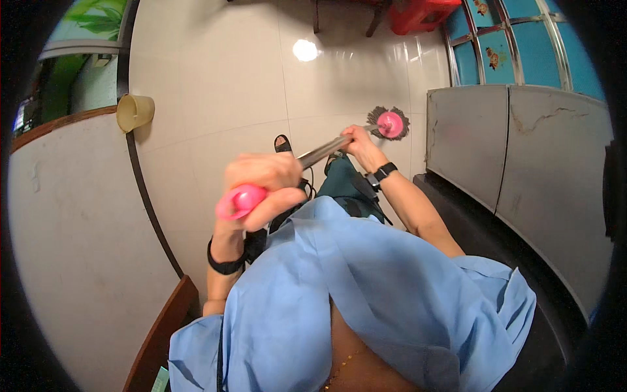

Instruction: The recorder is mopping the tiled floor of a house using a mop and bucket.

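Note:
A mop (324,151) with a metal pole slants from near my chest out to the right. My left hand (264,179), slightly blurred, is closed around its top end, just below the pink cap with a loop. Further down the pole, my right hand (360,145) grips it with the fingers wrapped round. The round pink mop head (390,124) with its grey-brown fringe rests on the tiled floor, beyond my right hand and close to the grey cabinet. Part of the lower pole is hidden behind my right hand.
Grey cabinet doors (468,134) line the right side, below blue panels (529,52) with metal bars. A white partition (78,215) runs along the left, with a yellowish bucket (136,112) by its far end. A red plastic stool (421,14) and dark furniture legs stand at the back.

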The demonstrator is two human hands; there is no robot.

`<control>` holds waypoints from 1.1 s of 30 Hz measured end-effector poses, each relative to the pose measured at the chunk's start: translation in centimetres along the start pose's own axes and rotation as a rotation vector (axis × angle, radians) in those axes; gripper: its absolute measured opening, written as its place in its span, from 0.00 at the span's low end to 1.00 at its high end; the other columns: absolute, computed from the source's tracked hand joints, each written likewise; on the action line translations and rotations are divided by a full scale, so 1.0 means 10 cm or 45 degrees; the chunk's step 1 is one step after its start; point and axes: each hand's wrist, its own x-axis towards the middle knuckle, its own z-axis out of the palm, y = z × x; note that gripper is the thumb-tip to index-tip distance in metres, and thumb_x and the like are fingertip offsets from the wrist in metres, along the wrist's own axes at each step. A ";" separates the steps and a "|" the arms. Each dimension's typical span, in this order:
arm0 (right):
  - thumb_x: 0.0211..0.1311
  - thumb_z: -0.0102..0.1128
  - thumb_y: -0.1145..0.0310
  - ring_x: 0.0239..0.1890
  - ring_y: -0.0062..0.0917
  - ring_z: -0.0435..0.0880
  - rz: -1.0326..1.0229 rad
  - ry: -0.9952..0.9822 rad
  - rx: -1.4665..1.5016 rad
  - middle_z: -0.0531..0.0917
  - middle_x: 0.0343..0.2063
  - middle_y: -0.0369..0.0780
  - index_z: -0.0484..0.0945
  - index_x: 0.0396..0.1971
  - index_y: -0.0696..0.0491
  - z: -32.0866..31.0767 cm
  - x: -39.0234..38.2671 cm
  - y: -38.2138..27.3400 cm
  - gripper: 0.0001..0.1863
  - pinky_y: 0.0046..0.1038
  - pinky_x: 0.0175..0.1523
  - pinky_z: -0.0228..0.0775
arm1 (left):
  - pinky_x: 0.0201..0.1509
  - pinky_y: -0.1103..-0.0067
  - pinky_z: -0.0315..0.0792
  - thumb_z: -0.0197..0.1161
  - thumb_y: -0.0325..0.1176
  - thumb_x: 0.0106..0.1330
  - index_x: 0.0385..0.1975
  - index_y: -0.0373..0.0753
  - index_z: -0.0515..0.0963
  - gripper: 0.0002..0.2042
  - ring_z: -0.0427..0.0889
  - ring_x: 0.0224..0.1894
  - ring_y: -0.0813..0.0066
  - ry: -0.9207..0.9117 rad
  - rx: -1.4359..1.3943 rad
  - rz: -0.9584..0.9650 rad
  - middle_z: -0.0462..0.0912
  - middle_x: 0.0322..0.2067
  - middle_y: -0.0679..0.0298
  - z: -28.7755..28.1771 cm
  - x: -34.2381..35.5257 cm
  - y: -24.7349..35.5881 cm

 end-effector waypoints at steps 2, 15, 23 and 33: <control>0.41 0.43 0.79 0.09 0.20 0.59 0.082 -0.131 -0.134 0.57 0.07 0.32 0.53 0.06 0.47 0.07 0.41 0.24 0.15 0.23 0.14 0.51 | 0.20 0.76 0.59 0.58 0.20 0.46 0.08 0.34 0.60 0.13 0.60 0.12 0.69 0.175 0.020 0.018 0.61 0.08 0.63 -0.23 -0.16 0.10; 0.48 0.39 0.77 0.10 0.25 0.65 0.488 -0.698 -0.249 0.67 0.09 0.38 0.62 0.14 0.53 1.98 0.46 1.64 0.07 0.25 0.12 0.56 | 0.16 0.76 0.61 0.68 0.34 0.47 0.07 0.35 0.60 0.21 0.60 0.08 0.70 -0.014 0.730 0.229 0.61 0.07 0.65 -0.21 -0.23 0.49; 0.53 0.44 0.76 0.14 0.28 0.71 0.171 -0.727 -0.063 0.68 0.10 0.37 0.63 0.13 0.54 2.10 -0.79 1.20 0.11 0.28 0.23 0.69 | 0.18 0.81 0.63 0.62 0.44 0.54 0.13 0.39 0.62 0.20 0.66 0.14 0.77 -0.097 0.637 0.496 0.67 0.12 0.70 0.01 -0.13 0.90; 0.52 0.45 0.73 0.22 0.34 0.77 -0.446 -0.481 0.138 0.74 0.17 0.43 0.68 0.18 0.57 1.33 -0.76 -0.11 0.07 0.33 0.31 0.73 | 0.21 0.76 0.55 0.49 0.42 0.61 0.13 0.41 0.60 0.17 0.55 0.15 0.76 -0.118 0.303 0.295 0.59 0.12 0.68 0.11 0.45 0.08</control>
